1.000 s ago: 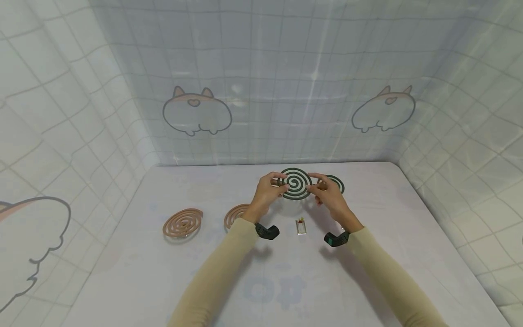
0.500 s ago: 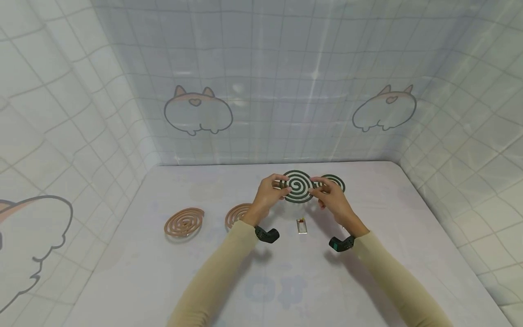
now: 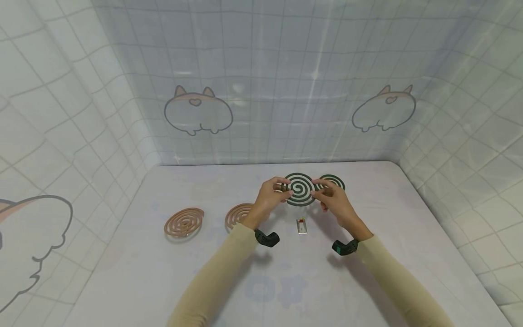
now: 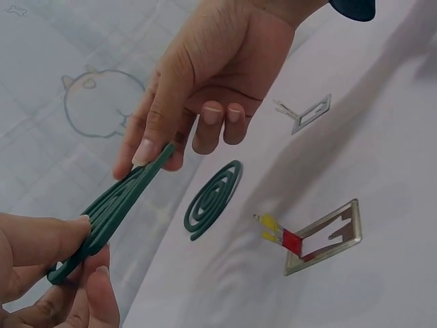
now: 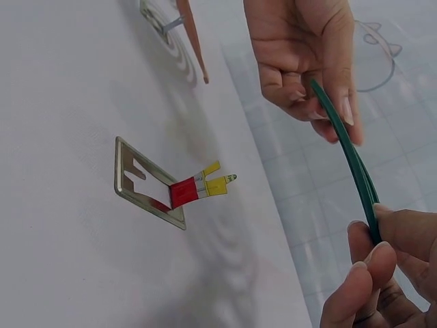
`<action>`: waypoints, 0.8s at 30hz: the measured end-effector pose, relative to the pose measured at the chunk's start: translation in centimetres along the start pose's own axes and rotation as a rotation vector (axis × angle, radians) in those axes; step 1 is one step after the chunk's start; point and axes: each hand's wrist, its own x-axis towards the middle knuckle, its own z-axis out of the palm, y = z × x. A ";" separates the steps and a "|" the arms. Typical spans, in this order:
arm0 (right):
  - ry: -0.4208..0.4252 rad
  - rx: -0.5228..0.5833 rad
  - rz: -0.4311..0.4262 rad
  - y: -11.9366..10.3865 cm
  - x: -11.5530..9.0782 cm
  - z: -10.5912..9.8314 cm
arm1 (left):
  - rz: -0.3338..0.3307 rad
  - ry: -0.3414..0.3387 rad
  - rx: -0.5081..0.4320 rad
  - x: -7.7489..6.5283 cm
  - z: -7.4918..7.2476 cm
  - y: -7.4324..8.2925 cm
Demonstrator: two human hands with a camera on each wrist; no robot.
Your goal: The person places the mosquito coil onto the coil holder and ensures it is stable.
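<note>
My left hand [image 3: 269, 196] and right hand [image 3: 334, 200] hold a green mosquito coil [image 3: 298, 187] between them, over the far part of the table. Fingers and thumb of each hand pinch an opposite edge. Both wrist views show the coil [image 4: 123, 213] almost edge-on and slightly bent. Nearer to me on the table, below the coil, lies a metal coil stand [image 3: 301, 226]; its raised red and yellow prong [image 5: 201, 190] points upward. Behind my right hand another green coil [image 3: 337, 180] lies flat, partly covered by the hand.
At the left a brown coil [image 3: 184, 223] sits raised off the table. A second brown coil [image 3: 237, 213] is partly hidden by my left wrist. Another metal stand [image 4: 313, 114] lies by my right wrist. Patterned fabric walls [image 3: 261, 150] enclose the table on three sides.
Both hands have come slightly down and toward me with the green coil, still gripping its two edges. My right forearm has shifted a little to the right.
</note>
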 end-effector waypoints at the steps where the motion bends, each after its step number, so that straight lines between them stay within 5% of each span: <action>1: 0.000 -0.003 -0.001 0.0 -0.1 -0.1 | 0.004 -0.003 0.001 -0.1 0.0 0.0; 24: 0.001 0.002 0.038 0.0 -1.8 -0.8 | 0.001 -0.041 -0.001 -1.3 0.8 -0.4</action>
